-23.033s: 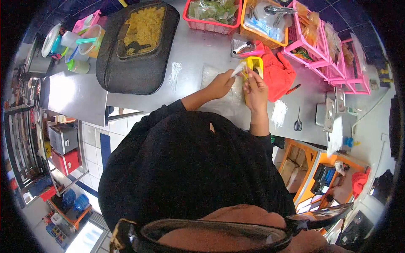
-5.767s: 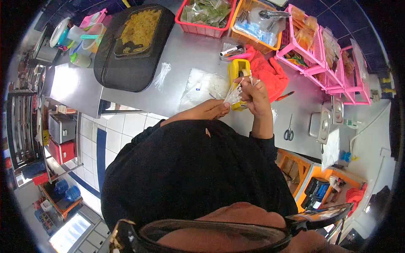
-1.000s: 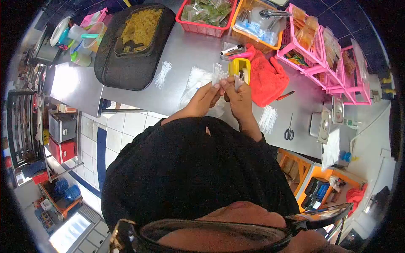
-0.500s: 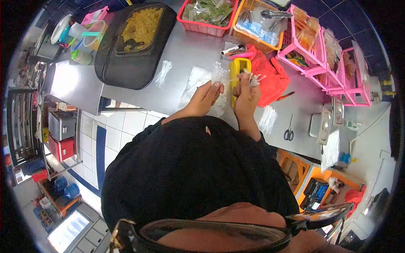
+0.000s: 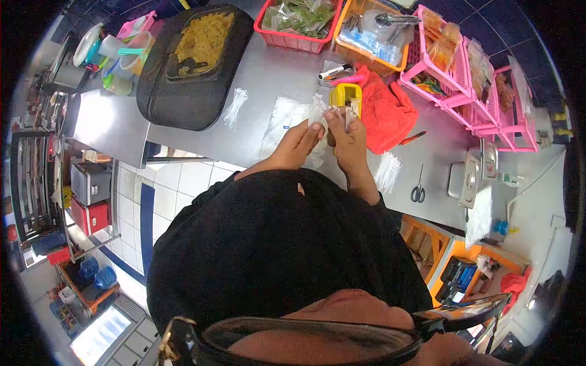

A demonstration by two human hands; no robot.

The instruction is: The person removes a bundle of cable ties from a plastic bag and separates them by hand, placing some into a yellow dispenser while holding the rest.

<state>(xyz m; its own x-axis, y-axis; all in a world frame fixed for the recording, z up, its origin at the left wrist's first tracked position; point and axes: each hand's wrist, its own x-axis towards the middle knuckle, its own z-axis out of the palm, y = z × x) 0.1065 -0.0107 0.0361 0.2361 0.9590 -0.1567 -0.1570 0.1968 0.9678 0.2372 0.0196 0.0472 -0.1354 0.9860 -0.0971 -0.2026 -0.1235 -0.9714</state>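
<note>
My left hand [image 5: 299,145] is closed on a bundle of thin white sticks [image 5: 317,108], their tips fanned upward. Close beside it, my right hand [image 5: 349,141] pinches more white sticks, its fingers near the bundle. Just beyond my right hand is a yellow container [image 5: 345,93], partly hidden by it. Clear plastic bags [image 5: 285,119] lie under and left of my hands. One pile of white sticks [image 5: 235,107] rests further left, and another pile [image 5: 387,172] is right of my right wrist.
A red cloth [image 5: 390,113] lies right of the yellow container. Scissors [image 5: 418,186] are on the metal table [image 5: 256,73]. A black case [image 5: 183,104] with a food tray stands left. Red [image 5: 293,40] and orange baskets [image 5: 400,66] and pink racks [image 5: 482,113] line the back.
My right hand has moved left, up against my left hand and the bundle. More of the plastic bags shows on the left.
</note>
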